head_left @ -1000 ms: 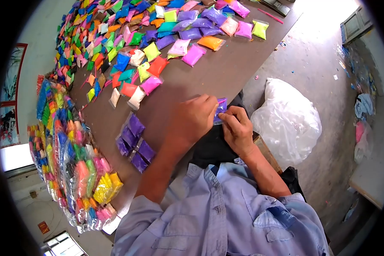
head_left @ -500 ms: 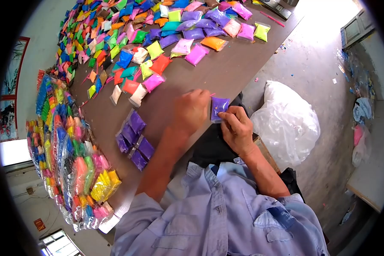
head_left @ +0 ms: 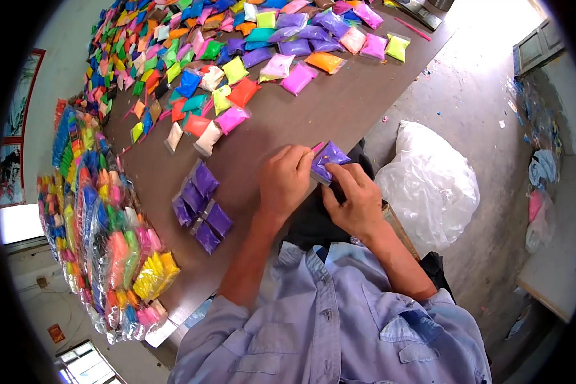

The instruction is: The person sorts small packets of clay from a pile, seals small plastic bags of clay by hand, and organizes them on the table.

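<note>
My right hand [head_left: 354,198] pinches a small clear packet of purple filling [head_left: 329,157] by its lower edge, just past the table's edge. Close on its left, my left hand [head_left: 285,182] is closed, with the end of a thin pink stick [head_left: 317,148] poking out from the fingertips against the packet's side. Most of that stick is hidden by the fingers. On the table to the left lie several similar purple packets [head_left: 205,179], grouped together.
Many packets of mixed colours [head_left: 192,83] cover the far side of the brown table [head_left: 262,131]. Bundles of bagged colourful pieces [head_left: 118,256] line the left edge. A large white plastic bag [head_left: 429,185] stands on the floor at right. Another pink stick [head_left: 413,29] lies near the far edge.
My left hand, blurred before, is now sharp and slightly lower. The purple packet has tilted to the right, and the pink stick now shows more clearly beside it.
</note>
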The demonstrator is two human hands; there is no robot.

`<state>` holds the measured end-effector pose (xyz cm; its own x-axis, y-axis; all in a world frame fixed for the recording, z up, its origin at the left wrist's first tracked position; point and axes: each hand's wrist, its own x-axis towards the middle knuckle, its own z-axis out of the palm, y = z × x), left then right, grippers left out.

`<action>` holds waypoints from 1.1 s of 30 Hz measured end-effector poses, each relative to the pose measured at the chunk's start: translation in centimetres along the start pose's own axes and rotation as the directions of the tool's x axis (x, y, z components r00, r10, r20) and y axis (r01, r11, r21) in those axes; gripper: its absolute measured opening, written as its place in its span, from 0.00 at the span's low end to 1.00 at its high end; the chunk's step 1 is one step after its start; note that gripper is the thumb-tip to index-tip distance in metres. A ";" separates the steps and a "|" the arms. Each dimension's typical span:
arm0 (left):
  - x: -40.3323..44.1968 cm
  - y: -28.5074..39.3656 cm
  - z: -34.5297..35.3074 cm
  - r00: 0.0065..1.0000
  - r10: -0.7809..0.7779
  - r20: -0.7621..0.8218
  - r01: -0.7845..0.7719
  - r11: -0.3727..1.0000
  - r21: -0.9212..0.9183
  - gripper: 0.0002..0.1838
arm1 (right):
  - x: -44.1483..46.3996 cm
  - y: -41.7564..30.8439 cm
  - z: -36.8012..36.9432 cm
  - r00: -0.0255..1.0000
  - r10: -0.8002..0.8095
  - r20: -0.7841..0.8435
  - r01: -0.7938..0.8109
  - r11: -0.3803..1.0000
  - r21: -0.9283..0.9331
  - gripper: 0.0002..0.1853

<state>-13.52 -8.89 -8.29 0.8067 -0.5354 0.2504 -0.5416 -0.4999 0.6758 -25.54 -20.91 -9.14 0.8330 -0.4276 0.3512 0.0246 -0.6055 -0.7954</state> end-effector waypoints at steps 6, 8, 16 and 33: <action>0.5 0.2 1.1 0.997 0.077 -0.023 -0.076 0.997 0.027 0.03 | 3.0 2.0 -2.1 0.996 -0.050 -0.069 0.051 0.999 0.019 0.13; 0.7 0.1 1.5 0.993 0.109 -0.037 -0.108 0.994 0.025 0.03 | 3.0 2.0 -2.4 1.000 -0.017 0.011 0.016 0.999 0.037 0.13; -0.7 0.2 -0.2 0.992 0.024 -0.125 -0.030 0.999 -0.042 0.02 | 1.9 2.4 -1.0 0.979 0.189 0.079 -0.197 0.974 0.110 0.15; -1.3 3.3 1.9 0.993 0.122 0.011 -0.122 0.991 0.063 0.03 | 0.0 2.7 0.9 0.857 0.508 -0.089 -0.395 0.758 0.520 0.16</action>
<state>-16.82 -11.10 -7.69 0.7321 -0.5998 0.3230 -0.6499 -0.4728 0.5950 -24.92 -21.96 -11.75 0.6768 -0.7338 -0.0588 -0.0226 0.0591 -0.9980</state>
